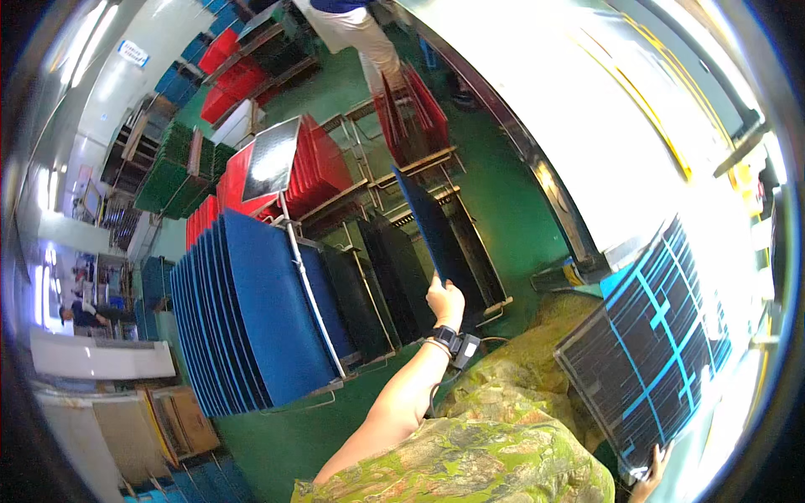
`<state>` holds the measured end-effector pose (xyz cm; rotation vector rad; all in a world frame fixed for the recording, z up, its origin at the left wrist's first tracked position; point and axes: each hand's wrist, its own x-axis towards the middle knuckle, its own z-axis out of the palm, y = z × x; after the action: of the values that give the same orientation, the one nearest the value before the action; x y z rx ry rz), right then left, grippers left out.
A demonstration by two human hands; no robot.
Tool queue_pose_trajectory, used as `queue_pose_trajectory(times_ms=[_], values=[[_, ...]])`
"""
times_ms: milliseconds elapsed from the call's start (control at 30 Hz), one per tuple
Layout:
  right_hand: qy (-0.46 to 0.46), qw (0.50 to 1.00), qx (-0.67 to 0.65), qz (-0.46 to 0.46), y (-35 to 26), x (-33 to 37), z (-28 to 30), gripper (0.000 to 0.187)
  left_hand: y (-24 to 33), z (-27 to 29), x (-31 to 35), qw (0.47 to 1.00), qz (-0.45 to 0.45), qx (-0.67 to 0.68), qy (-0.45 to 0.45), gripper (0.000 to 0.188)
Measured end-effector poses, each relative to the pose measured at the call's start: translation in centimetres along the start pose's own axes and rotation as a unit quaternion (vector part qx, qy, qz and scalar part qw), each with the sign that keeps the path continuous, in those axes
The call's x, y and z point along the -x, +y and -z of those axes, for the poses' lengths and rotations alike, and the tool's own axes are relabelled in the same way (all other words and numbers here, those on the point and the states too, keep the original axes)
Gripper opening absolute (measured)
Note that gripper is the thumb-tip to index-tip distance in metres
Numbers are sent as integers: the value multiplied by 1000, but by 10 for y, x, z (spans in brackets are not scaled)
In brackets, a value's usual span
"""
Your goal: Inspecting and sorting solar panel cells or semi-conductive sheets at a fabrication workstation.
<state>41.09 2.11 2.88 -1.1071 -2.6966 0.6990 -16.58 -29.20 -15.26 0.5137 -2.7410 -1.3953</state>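
Note:
My left hand (445, 303) reaches out to the rack and is closed on the near edge of a thin blue panel (429, 220), which stands upright there. A dark watch and a small grey box sit on that wrist. At the lower right, my right hand (651, 478) grips the bottom corner of a black panel (646, 344) crossed by bright blue lines. This panel is tilted beside the white table, and its upper end is smeared by motion or glare. My right forearm is mostly out of view.
A rack of several blue panels (281, 314) stands to the left, with red panels (323, 163) behind it. Metal rack frames (490, 281) border my left hand. The long white table (570, 109) runs along the right. Farther off, a person (360, 33) stands near more red panels.

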Motion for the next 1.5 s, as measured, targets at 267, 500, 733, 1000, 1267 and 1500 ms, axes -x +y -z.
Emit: queue_pose_trajectory(times_ms=[267,500,733,1000,1267,1500], values=[[3,1000,-4,-13,-79,-33,4,42,5,-6,-10,999,19,-30,12,37],[-8,1000,-4,-11,-90,-29,14,58,12,-13,-19,999,24,-33,-1,41],[11,995,-65,-78,-93,-21,9,64,-10,-39,-51,962,113,-112,-223,64],[124,950,-204,-202,-123,-13,-4,53,17,-34,-70,885,13,-281,-370,47],[114,990,4,-87,-124,4,4,44,14,-42,-36,831,25,-363,-422,68],[72,786,-568,-234,-101,33,1,59,111,9,20,695,102,0,-711,94]])
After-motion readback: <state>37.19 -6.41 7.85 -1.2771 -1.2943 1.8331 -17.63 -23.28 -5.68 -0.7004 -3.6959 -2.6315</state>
